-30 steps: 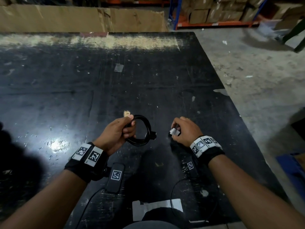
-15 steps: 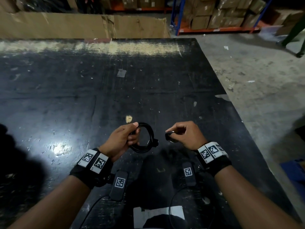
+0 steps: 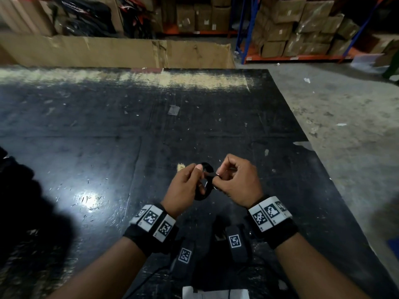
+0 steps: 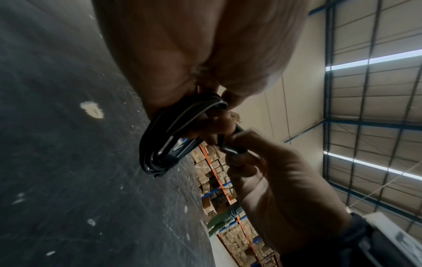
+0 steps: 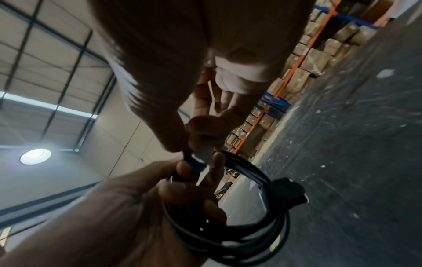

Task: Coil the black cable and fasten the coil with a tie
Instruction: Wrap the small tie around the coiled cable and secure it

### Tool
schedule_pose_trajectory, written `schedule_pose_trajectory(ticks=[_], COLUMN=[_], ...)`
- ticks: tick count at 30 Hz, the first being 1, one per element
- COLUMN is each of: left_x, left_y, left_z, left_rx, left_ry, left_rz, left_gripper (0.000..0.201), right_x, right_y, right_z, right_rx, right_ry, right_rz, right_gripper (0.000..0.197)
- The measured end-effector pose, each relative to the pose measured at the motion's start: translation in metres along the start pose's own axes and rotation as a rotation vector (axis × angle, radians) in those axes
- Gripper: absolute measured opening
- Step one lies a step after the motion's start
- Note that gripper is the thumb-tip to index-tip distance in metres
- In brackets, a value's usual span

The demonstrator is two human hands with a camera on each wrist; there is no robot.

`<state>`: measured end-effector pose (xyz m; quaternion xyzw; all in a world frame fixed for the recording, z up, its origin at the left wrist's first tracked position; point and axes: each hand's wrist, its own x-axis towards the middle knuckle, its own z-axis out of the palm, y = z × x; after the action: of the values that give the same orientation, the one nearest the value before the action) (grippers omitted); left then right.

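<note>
My left hand (image 3: 199,174) grips a small coil of black cable (image 3: 202,196) above the black table (image 3: 108,137), fingers curled through the loop. My right hand (image 3: 217,177) has closed in on the coil's right side and pinches a short pale tie (image 5: 204,155) against the strands. In the left wrist view the coil (image 4: 160,148) hangs under my palm, and the right hand's fingertips (image 4: 242,142) press a small shiny piece at its edge. The right wrist view shows the coil (image 5: 282,225) with a black plug (image 5: 288,189) sticking out. How far the tie wraps is hidden.
The table's right edge (image 3: 306,137) drops to a concrete floor (image 3: 345,126). A long cardboard wall (image 3: 118,50) stands behind the table, with shelves of boxes (image 3: 302,29) beyond. A white sheet (image 3: 216,293) lies at the near edge. A pale scrap (image 3: 181,167) lies by the hands.
The right hand has moved left with the tie and now meets the coil. The left hand has turned the coil more edge-on and lifted it slightly.
</note>
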<state>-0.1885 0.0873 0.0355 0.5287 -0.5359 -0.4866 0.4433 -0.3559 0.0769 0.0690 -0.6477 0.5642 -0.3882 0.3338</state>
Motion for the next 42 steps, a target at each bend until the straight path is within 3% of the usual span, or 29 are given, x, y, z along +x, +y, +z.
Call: schedule_pose_trajectory(ticks=[9,15,20,22,29,32,35,39,42], left_x=[0.004,0.005,0.003,0.006,0.008,0.014,0.021,0.016,0.013], left_y=[0.004,0.001,0.007,0.01,0.017,0.01,0.007,0.022,0.024], left_z=[-0.002,-0.009,-0.01,-0.014,-0.016,-0.019,-0.024,-0.022,-0.016], left_rx=[0.031,0.173,0.501,0.564,0.546,0.335,0.175,0.074,0.118], left_ry=[0.127,0.097,0.086,0.084,-0.091,0.002,0.09,0.058,0.029], left_rz=[0.0,-0.038,0.195,0.265,0.311,0.17,0.092,0.119,0.186], left_gripper=[0.037,0.045,0.035,0.034,0.03,0.031,0.036,0.042,0.042], right_x=[-0.006,-0.006,-0.005,-0.004,0.0,0.006,0.01,0.012,0.012], right_y=[-0.012,-0.009,-0.01,-0.011,-0.012,-0.008,-0.005,-0.008,-0.01], right_z=[0.012,0.009,0.001,-0.003,-0.005,-0.008,-0.011,-0.009,-0.002], right_rx=[-0.145,-0.202,-0.409,-0.505,-0.58,-0.479,-0.162,0.38,0.492], right_ry=[0.044,-0.078,-0.325,-0.362,-0.223,-0.135,-0.014,0.103,0.111], right_rz=[-0.103,-0.151,-0.158,-0.2,-0.278,-0.194,0.027,0.251,0.317], right_gripper=[0.024,0.023,0.027,0.03,0.008,0.007,0.016,0.019,0.025])
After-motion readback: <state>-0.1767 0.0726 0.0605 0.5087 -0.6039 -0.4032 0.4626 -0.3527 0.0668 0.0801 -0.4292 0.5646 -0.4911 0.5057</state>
